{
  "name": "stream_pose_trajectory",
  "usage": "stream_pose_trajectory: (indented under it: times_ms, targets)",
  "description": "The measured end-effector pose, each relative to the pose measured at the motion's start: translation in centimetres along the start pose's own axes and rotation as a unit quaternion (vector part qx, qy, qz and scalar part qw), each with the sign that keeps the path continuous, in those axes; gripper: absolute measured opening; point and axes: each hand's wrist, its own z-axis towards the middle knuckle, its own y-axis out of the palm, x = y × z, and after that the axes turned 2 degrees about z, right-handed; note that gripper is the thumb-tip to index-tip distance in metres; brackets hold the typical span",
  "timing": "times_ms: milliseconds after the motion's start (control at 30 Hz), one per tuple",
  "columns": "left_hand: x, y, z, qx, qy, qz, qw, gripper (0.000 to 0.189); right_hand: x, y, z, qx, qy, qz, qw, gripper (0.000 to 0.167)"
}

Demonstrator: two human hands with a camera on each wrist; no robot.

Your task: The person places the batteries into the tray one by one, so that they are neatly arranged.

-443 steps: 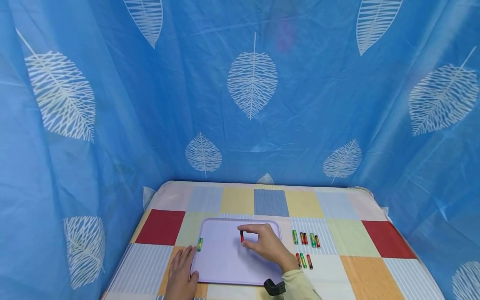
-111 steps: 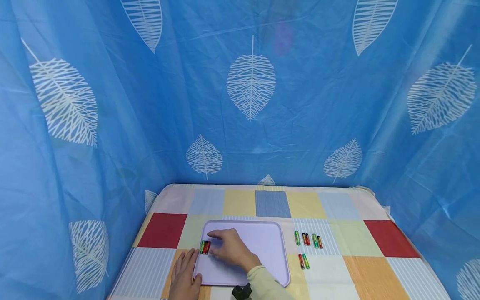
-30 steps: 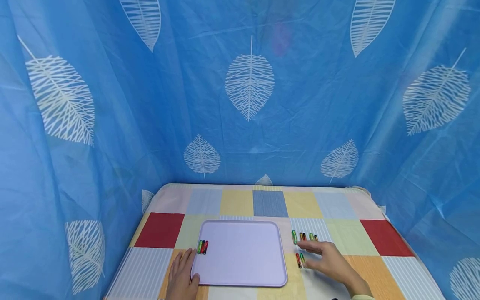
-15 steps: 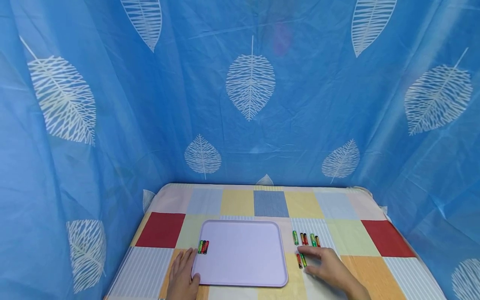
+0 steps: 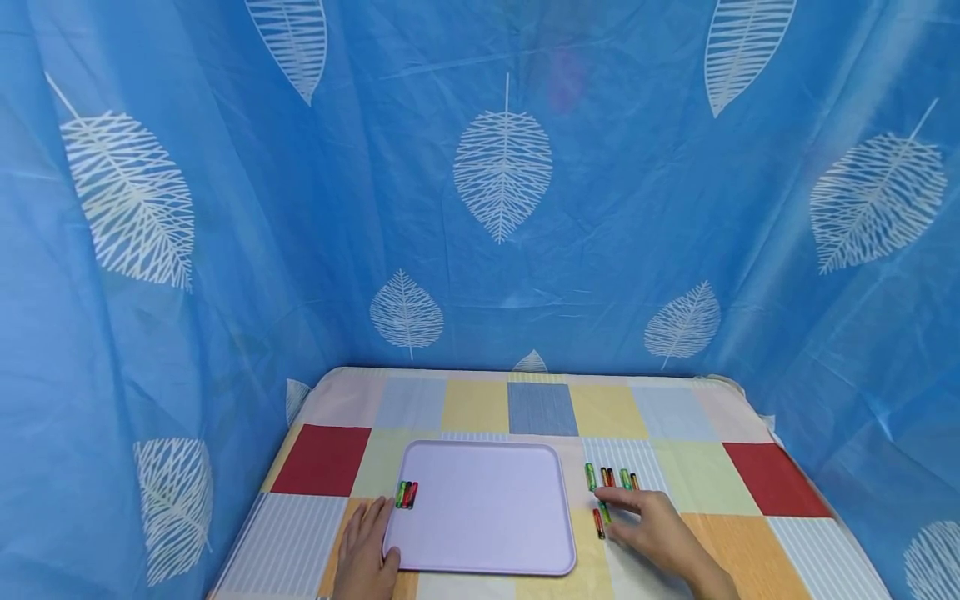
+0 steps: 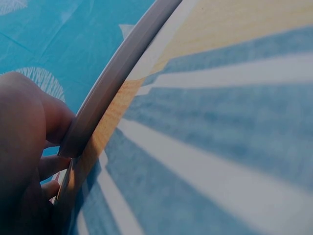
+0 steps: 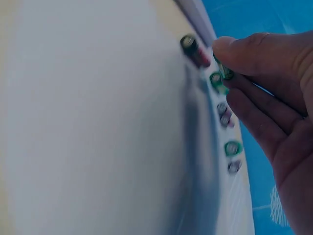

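Along the left side of the lilac tray [image 5: 480,508] lie a green battery [image 5: 401,494] and two red-and-black ones [image 5: 410,495]. My left hand [image 5: 365,554] rests at the tray's left edge, its fingers fairly straight and the thumb by the near corner; in the left wrist view the thumb touches the rim [image 6: 105,93]. Right of the tray, my right hand [image 5: 656,533] pinches a green battery [image 7: 225,71] between thumb and fingertips, partly hidden by them in the head view. Just left of it lies a red battery [image 5: 598,524].
Behind the right hand, a row of several batteries lies on the patchwork cloth [image 5: 720,475]: a green one [image 5: 590,476], a red pair [image 5: 607,477], another green one [image 5: 626,478] and a small red one [image 5: 634,481]. A blue leaf-print curtain [image 5: 585,275] surrounds the table.
Since the oldest frame, two red batteries have joined the green one on the tray. My right hand has come back to the right and taken hold of a green battery, shifting it slightly away.
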Motion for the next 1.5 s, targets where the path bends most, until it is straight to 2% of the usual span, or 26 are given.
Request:
stream_pose_trajectory:
  times_ms: [333,500,900,1200,1500]
  targets:
    - [-0.4,0.3,0.0,0.011,0.02,-0.001,0.9997,0.073,-2.6,1.9,3.1,0.006,-0.074,0.043,0.9963,0.047]
    - [-0.4,0.3,0.0,0.011,0.018,0.002,0.9998,0.073,-4.1,3.4,4.7,0.009,-0.11,0.064,0.9918,0.046]
    - [-0.3,0.3,0.0,0.009,0.012,-0.002,0.9999,0.074,-8.4,6.3,8.1,0.014,-0.14,0.099,0.9852,0.047]
    - [-0.3,0.1,0.0,0.006,0.01,-0.003,0.9999,0.074,-11.0,8.5,9.6,0.008,-0.153,0.135,0.9789,0.048]
    - [-0.3,0.1,0.0,0.006,0.003,-0.007,1.0,0.073,-12.8,11.9,10.7,-0.015,-0.157,0.14,0.9775,0.045]
